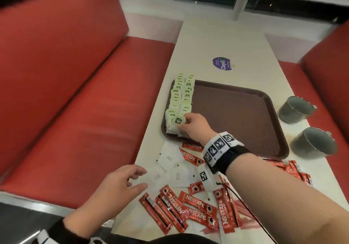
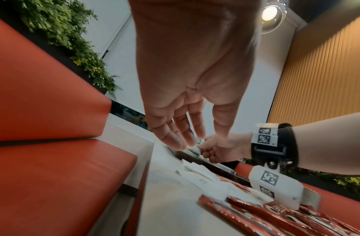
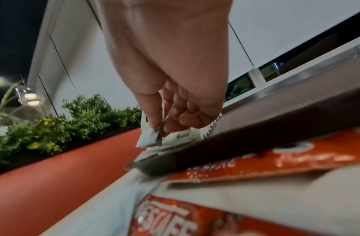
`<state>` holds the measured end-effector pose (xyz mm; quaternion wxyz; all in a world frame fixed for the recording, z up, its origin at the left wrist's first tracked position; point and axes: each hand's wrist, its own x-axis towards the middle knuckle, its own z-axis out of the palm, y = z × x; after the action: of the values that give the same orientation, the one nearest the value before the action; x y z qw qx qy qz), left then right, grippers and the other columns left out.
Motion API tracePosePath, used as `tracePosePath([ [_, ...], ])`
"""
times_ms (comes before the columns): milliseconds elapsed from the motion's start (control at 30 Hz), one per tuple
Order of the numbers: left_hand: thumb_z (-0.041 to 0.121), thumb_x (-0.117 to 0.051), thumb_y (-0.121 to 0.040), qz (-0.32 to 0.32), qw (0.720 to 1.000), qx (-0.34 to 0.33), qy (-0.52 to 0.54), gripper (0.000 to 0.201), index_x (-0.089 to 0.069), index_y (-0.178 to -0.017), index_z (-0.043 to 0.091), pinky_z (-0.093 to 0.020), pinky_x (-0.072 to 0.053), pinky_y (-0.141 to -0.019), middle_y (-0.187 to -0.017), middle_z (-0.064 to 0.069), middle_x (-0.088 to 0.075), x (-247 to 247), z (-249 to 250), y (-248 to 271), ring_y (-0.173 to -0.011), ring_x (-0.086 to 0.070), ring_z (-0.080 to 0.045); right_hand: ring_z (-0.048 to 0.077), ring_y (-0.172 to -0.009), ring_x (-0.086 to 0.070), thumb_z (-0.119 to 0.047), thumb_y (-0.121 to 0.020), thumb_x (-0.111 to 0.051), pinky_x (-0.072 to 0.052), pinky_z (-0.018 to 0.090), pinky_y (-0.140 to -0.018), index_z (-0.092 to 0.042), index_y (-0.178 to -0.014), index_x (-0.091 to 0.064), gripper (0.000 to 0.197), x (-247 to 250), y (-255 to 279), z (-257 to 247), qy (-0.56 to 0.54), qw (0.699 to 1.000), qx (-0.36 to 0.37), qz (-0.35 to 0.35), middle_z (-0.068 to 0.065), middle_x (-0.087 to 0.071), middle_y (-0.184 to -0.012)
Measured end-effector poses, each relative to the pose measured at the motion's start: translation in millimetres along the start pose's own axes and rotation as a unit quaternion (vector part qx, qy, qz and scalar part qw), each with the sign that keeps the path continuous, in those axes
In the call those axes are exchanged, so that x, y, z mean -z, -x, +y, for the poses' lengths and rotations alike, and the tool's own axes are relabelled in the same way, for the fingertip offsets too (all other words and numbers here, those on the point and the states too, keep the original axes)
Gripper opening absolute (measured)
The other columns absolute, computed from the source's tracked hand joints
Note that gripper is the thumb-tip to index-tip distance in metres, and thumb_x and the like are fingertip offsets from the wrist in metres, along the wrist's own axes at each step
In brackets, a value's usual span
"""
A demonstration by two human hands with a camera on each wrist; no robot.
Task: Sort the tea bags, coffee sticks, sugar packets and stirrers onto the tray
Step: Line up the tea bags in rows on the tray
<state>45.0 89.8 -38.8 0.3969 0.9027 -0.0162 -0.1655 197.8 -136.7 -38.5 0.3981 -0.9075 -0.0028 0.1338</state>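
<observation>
A brown tray (image 1: 245,111) lies on the white table, with two rows of pale green tea bags (image 1: 182,94) along its left side. My right hand (image 1: 190,123) pinches a green tea bag (image 1: 176,121) at the tray's near left corner; the right wrist view shows thumb and fingers (image 3: 155,118) closed on the tea bag (image 3: 148,138). My left hand (image 1: 122,179) hovers with relaxed, spread fingers over the white sugar packets (image 1: 170,158) near the table's left edge. Red coffee sticks (image 1: 196,206) lie scattered at the near end. The left hand (image 2: 181,127) holds nothing.
Two grey metal mugs (image 1: 296,109) (image 1: 313,143) stand to the right of the tray. A round purple sticker (image 1: 222,63) is on the table beyond the tray. Red bench seats (image 1: 75,111) flank the table on both sides.
</observation>
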Motion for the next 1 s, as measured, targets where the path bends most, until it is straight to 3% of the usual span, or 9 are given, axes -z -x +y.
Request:
tracePosePath([
  [133, 0.024, -0.073, -0.081, 0.010, 1.000, 0.003, 0.013, 0.030, -0.056, -0.091, 0.047, -0.005, -0.041, -0.072, -0.098, 0.022, -0.060, 5, -12, 0, -0.094, -0.050, 0.016, 0.011, -0.066, -0.050, -0.016, -0.087, -0.065, -0.032, 0.015, -0.052, -0.020, -0.065, -0.047, 0.028, -7, -14, -6, 0.060, 0.998, -0.003, -0.014, -0.006, -0.050, -0.068],
  [333, 0.031, -0.071, -0.082, 0.010, 1.000, 0.014, 0.016, 0.026, -0.056, -0.094, 0.048, -0.005, -0.042, -0.071, -0.097, 0.025, -0.058, 6, -17, 0, -0.091, -0.052, 0.012, 0.019, -0.077, -0.052, -0.017, -0.084, -0.066, -0.039, 0.023, -0.062, -0.012, -0.084, -0.061, 0.007, -8, -15, -12, 0.143, 0.988, 0.023, -0.044, 0.002, -0.055, -0.081],
  [400, 0.031, -0.071, -0.083, 0.004, 1.000, 0.013, 0.006, 0.027, -0.053, -0.092, 0.049, -0.006, -0.042, -0.069, -0.097, 0.026, -0.056, 8, -11, -5, -0.089, -0.054, 0.008, 0.020, -0.086, -0.055, -0.019, -0.085, -0.066, -0.043, 0.025, -0.072, -0.015, -0.100, -0.066, 0.015, -11, -12, -14, 0.174, 0.983, 0.022, -0.052, 0.001, -0.058, -0.092],
  [467, 0.030, -0.071, -0.083, 0.006, 1.000, -0.002, -0.005, 0.028, -0.052, -0.090, 0.050, -0.006, -0.043, -0.070, -0.097, 0.026, -0.056, 12, -6, -16, -0.088, -0.054, 0.007, 0.021, -0.082, -0.055, -0.017, -0.086, -0.063, -0.042, 0.026, -0.068, -0.018, -0.088, -0.062, 0.003, -13, -13, -15, 0.211, 0.976, 0.027, -0.051, 0.000, -0.057, -0.088],
  [533, 0.029, -0.071, -0.083, 0.023, 0.999, -0.030, -0.013, 0.026, -0.054, -0.093, 0.046, -0.008, -0.044, -0.074, -0.098, 0.026, -0.055, 16, 1, -35, -0.088, -0.053, 0.009, 0.023, -0.080, -0.056, -0.010, -0.085, -0.058, -0.041, 0.026, -0.065, -0.019, -0.083, -0.058, 0.010, -14, -13, -16, 0.245, 0.968, 0.029, -0.049, 0.001, -0.056, -0.085],
  [633, 0.026, -0.067, -0.086, 0.038, 0.995, -0.076, -0.055, 0.021, -0.063, -0.106, 0.031, -0.005, -0.036, -0.075, -0.092, 0.028, -0.051, 17, 18, -71, -0.084, -0.049, 0.010, 0.026, -0.084, -0.059, -0.006, -0.084, -0.054, -0.043, 0.028, -0.066, -0.014, -0.090, -0.062, 0.013, -15, -14, -20, 0.276, 0.959, 0.026, -0.061, 0.005, -0.059, -0.089],
  [767, 0.024, -0.054, -0.094, -0.011, 0.978, -0.146, -0.146, 0.029, -0.061, -0.122, 0.025, -0.021, -0.032, -0.097, -0.119, 0.013, -0.059, 6, 40, -111, -0.118, -0.043, -0.010, 0.025, -0.082, -0.057, -0.012, -0.082, -0.060, -0.040, 0.026, -0.060, -0.019, -0.085, -0.057, 0.008, -12, -13, -19, 0.262, 0.962, 0.040, -0.057, 0.003, -0.058, -0.087],
  [833, 0.019, -0.048, -0.096, -0.045, 0.965, -0.168, -0.197, 0.033, -0.060, -0.126, 0.023, -0.028, -0.035, -0.100, -0.124, 0.006, -0.059, 0, 47, -125, -0.119, -0.041, -0.017, 0.020, -0.082, -0.056, -0.017, -0.079, -0.066, -0.039, 0.024, -0.061, -0.022, -0.087, -0.058, 0.012, 1, -13, -13, 0.218, 0.975, 0.034, -0.024, -0.001, -0.057, -0.088],
  [1000, 0.021, -0.040, -0.098, -0.061, 0.943, -0.158, -0.287, 0.033, -0.063, -0.122, 0.023, -0.036, -0.043, -0.090, -0.117, -0.001, -0.058, -11, 53, -144, -0.110, -0.044, -0.022, 0.019, -0.081, -0.056, -0.020, -0.078, -0.070, -0.045, 0.027, -0.065, -0.016, -0.084, -0.059, 0.014, 15, -6, 5, 0.185, 0.983, -0.006, 0.003, 0.000, -0.059, -0.087],
])
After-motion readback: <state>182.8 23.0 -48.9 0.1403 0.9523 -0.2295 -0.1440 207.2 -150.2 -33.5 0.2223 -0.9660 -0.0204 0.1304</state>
